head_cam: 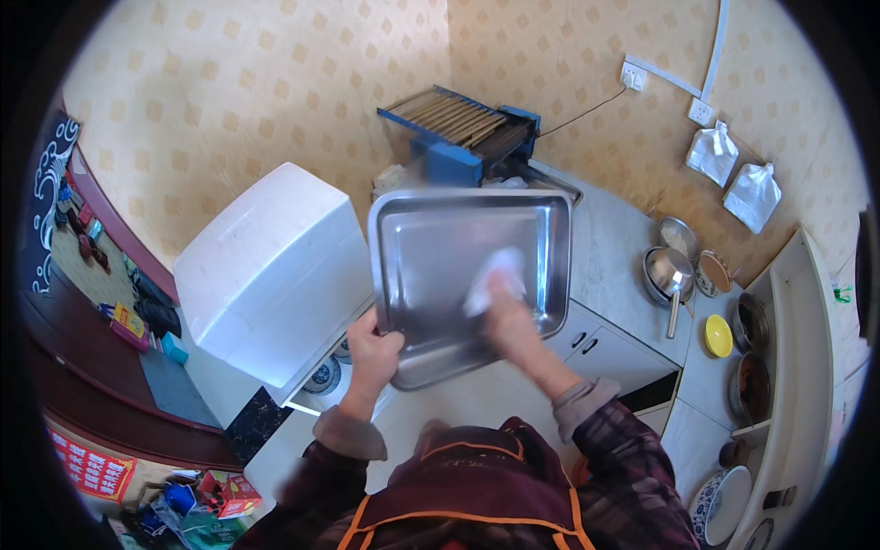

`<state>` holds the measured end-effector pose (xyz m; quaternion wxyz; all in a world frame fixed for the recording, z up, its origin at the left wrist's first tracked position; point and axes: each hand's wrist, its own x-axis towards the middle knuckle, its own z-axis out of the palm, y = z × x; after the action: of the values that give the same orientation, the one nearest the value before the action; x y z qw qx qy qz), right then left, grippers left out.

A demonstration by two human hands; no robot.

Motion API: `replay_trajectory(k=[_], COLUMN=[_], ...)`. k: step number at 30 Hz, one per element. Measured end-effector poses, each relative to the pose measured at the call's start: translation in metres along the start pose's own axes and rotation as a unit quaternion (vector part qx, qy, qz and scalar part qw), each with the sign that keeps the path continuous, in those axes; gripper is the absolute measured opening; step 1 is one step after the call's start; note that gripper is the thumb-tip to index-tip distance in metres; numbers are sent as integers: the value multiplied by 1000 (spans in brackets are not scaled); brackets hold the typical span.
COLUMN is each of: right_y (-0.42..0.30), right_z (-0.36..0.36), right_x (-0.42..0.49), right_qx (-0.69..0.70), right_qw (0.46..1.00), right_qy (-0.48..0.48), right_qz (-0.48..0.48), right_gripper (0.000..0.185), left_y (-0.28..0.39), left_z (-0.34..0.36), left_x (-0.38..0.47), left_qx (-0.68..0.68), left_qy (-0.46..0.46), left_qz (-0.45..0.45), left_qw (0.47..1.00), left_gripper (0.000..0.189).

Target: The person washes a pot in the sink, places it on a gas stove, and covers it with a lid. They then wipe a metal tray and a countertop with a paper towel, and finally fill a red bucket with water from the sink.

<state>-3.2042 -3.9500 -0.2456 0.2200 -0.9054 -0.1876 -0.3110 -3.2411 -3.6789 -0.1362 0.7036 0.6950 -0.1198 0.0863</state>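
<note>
A rectangular stainless steel tray is held up in front of me, tilted so that its inside faces me. My left hand grips its rim at the lower left corner, thumb on the near side. In my right hand is a white cloth, pressed or held close against the tray's inner floor. Both the cloth and the right hand are blurred by motion. The tray hides part of the counter behind it.
A white box-shaped cabinet stands at left, with patterned bowls below it. Behind the tray is a blue roller machine. The right counter bears a steel ladle, a yellow bowl and several other bowls.
</note>
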Motion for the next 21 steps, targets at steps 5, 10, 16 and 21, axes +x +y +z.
replay_trajectory(k=[5, 10, 16, 21], right_y=[-69, -20, -36, -44], right_z=[-4, -41, -13, -88], right_x=[71, 72, 103, 120], right_qx=[45, 165, 302, 525], right_qw=[994, 967, 927, 774], right_qy=[87, 143, 204, 54], right_qz=[-49, 132, 85, 351], right_gripper=[67, 51, 49, 54], left_y=[-9, 9, 5, 23], left_z=[16, 11, 16, 5], left_x=[-10, -17, 3, -4], left_qx=[28, -20, 2, -31], left_qy=[3, 31, 27, 33], left_qz=[2, -8, 20, 39], left_qw=[1000, 999, 999, 998], left_gripper=[23, 21, 19, 22])
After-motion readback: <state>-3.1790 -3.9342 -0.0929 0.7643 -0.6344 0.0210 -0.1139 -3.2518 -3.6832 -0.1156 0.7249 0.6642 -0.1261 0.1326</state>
